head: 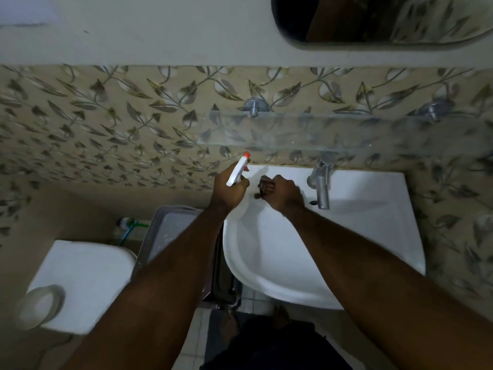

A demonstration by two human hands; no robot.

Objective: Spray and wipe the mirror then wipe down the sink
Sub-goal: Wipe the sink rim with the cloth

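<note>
Over sink (373,209), fingers (269,186) seemingly gripping cloth (265,186)

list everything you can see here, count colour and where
mirror: one, dark glass, top right on the wall
glass shelf: one, clear, above the sink
shelf brackets: two, chrome, on the leaf-patterned tiles
tap: one, chrome, back of the sink
sink: one, white, centre right
spray bottle: one, white with red nozzle, in the left hand
cloth: one, dark, in the right hand
toilet cistern: one, white, lower left
basket: one, grey, left of the sink
left hand: grip closed on the bottle
right hand: grip closed on the cloth
</note>
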